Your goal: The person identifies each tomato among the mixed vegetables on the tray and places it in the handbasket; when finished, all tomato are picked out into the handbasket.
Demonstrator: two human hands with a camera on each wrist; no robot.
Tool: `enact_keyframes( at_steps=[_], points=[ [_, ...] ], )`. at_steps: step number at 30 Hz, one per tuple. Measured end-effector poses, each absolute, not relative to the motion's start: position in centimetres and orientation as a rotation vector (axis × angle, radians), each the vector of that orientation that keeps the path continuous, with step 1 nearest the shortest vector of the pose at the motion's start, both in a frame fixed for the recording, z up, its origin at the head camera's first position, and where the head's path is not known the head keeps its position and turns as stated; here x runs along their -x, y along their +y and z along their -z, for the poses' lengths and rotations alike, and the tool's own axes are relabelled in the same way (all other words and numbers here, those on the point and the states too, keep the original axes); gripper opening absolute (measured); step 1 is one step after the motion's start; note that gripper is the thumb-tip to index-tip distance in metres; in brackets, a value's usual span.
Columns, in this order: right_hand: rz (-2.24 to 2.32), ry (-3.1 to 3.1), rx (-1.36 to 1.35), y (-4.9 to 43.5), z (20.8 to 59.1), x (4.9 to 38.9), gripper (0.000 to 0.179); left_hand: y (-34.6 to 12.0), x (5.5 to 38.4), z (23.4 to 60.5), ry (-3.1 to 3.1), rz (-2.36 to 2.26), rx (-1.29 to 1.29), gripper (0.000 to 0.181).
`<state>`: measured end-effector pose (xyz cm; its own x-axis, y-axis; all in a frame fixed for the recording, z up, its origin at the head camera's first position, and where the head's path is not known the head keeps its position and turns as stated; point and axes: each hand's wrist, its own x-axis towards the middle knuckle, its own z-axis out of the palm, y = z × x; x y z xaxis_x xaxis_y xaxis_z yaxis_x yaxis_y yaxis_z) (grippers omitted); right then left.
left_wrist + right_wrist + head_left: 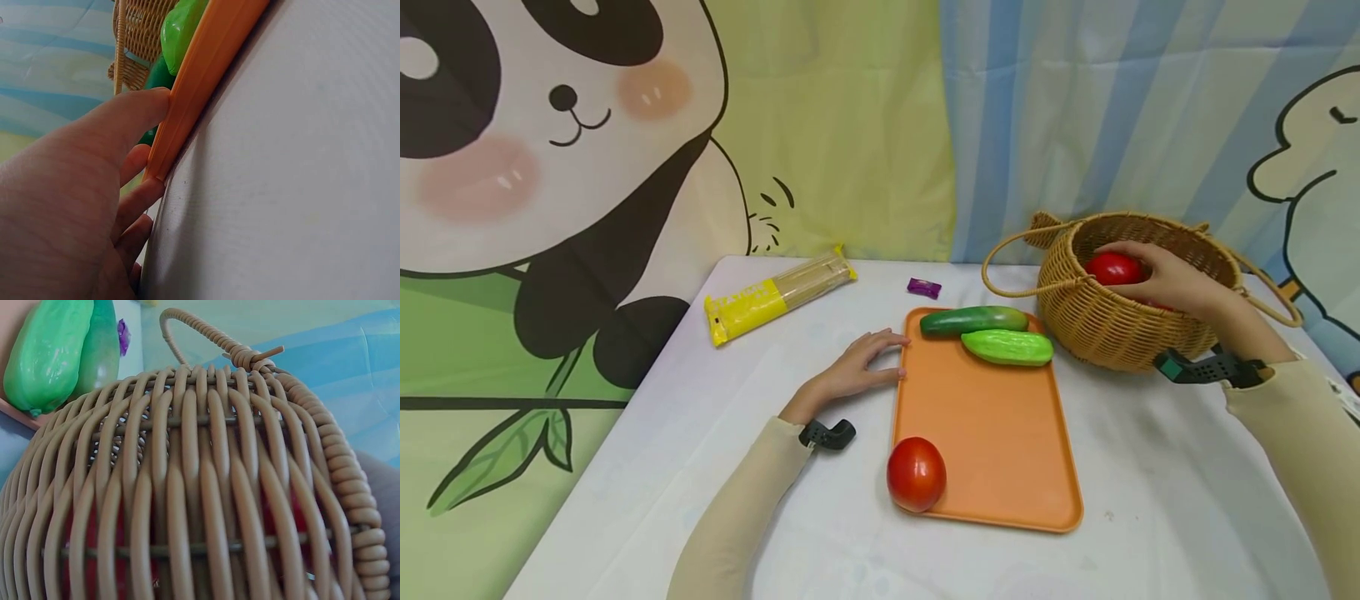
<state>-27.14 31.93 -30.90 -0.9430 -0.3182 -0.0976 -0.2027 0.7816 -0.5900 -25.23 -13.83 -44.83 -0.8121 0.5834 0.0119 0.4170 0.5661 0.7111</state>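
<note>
My right hand point(1180, 279) reaches into the mouth of a wicker basket point(1120, 333) and grips a glossy red tomato point(1114, 268) near the rim. In the right wrist view the basket's weave point(187, 487) hides most of that hand, and red shows through the gaps. My left hand point(853, 367) rests at the left edge of an orange tray point(992, 417), thumb and fingertips touching its rim, as the left wrist view also shows. On the tray, a dark green cucumber point(973, 321) and a light green cucumber-like vegetable point(1007, 347) lie side by side at the far end. Another tomato point(917, 474) sits at the near left corner.
A yellow packet of noodles point(778, 296) lies at the back left of the white table point(820, 533). Behind the tray is a small purple wrapped candy point(924, 288). The basket's loop handle point(1000, 283) sticks out to its left. A printed curtain point(850, 125) hangs behind.
</note>
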Motion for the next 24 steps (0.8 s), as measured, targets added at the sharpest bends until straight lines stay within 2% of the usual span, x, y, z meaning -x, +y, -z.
enact_keyframes(
  at_steps=[9, 24],
  points=[
    [0.806, 2.733, 0.476, 32.17, 31.21, 27.44, 0.055, -13.86, 25.18, 44.83, 2.576, -1.082, -0.835, 0.055],
    [0.936, 2.636, 0.519, 32.02, 31.17, 27.07, 0.053, -13.84, 25.18, 44.92, 2.581, -1.078, -0.837, 0.055]
  ],
)
